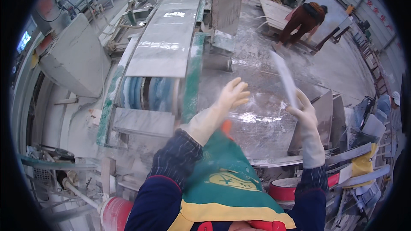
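My right hand (305, 113), in a cream rubber glove, grips the lower end of a thin pale stone strip (283, 73). The strip stands tilted, seen nearly edge-on and slightly blurred. My left hand (233, 94), gloved the same way, is raised beside the conveyor's green side rail (195, 72); its fingers are stretched out and it holds nothing. On the conveyor at the left lie glossy grey-white stone slabs (162, 47). Nearer me, a smaller grey slab (143, 122) rests beyond the blue rollers (135, 93).
Below my hands spreads a wet, worn metal surface (257, 122). Upright stone pieces (319, 117) lean at its right, near a heap of offcuts (370, 124). Another person (302, 21) bends over at the far right. A large slab (75, 57) stands at left.
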Available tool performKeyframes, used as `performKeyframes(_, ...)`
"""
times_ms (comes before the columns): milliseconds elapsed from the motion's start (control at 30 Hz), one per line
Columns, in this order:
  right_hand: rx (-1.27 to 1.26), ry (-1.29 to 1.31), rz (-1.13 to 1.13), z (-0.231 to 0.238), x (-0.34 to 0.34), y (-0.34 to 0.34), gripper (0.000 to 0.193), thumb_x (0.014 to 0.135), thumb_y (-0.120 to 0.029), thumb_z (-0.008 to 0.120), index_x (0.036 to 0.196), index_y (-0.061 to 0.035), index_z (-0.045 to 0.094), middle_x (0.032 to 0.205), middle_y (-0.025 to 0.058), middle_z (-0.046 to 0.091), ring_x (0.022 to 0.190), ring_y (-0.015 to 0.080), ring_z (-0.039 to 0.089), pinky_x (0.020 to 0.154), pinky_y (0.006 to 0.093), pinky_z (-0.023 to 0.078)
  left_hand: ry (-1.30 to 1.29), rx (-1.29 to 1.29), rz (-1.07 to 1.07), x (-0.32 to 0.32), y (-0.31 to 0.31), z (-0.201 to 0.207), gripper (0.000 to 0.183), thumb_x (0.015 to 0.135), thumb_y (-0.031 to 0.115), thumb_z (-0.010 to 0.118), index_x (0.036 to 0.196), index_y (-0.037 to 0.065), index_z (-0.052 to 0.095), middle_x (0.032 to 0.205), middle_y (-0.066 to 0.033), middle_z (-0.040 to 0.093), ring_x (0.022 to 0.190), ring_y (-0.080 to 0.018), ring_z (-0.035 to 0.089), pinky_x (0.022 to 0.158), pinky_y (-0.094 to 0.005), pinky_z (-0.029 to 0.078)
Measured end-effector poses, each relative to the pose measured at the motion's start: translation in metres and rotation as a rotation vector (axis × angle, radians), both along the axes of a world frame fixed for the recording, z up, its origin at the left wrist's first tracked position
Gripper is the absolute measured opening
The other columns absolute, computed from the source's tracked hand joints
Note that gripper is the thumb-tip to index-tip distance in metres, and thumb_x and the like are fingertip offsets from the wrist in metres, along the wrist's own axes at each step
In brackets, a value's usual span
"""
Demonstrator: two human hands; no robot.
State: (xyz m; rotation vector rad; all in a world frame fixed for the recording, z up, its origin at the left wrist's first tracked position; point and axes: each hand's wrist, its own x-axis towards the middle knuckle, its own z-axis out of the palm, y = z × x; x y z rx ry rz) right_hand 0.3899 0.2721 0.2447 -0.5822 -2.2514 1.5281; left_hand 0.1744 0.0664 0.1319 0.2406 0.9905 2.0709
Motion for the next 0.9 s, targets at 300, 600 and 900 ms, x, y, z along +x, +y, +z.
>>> performKeyframes(300,1.149,0.402,0.727,-0.020,-0.217,-0.156,0.075,0.069,-0.033,0.077,0.136,-0.0096,0.052,0.135,0.0163,0.054,0.115,0.0398,0.057,0.100,0.0451,0.047,0.008,0.043,0.730,-0.057,-0.143,0.009,0.046,0.096,0.004,0.054,0.139,0.008,0.042,0.129,-0.0140,0.056,0.115,-0.0289,0.059,0.093,-0.0450,0.055)
performKeyframes(600,-0.065,-0.018,0.632,-0.056,-0.241,-0.160,0.045,0.095,-0.034,0.060,0.121,0.0023,0.066,0.118,0.0175,0.069,0.110,0.0248,0.065,0.096,0.0331,0.048,0.048,-0.022,0.797,-0.079,-0.236,-0.021,0.056,0.096,0.008,0.057,0.147,0.011,0.035,0.139,-0.0140,0.050,0.124,-0.0288,0.054,0.103,-0.0453,0.048)
performKeyframes(900,-0.484,-0.098,0.843,-0.025,-0.210,-0.202,0.063,0.086,-0.028,0.071,0.136,0.0051,0.052,0.123,0.0186,0.065,0.115,0.0217,0.060,0.099,0.0327,0.046,-0.254,-0.032,0.595,-0.075,-0.224,-0.032,0.048,0.104,0.034,0.041,0.139,0.002,0.044,0.131,-0.0161,0.056,0.116,-0.0332,0.059,0.098,-0.0470,0.050)
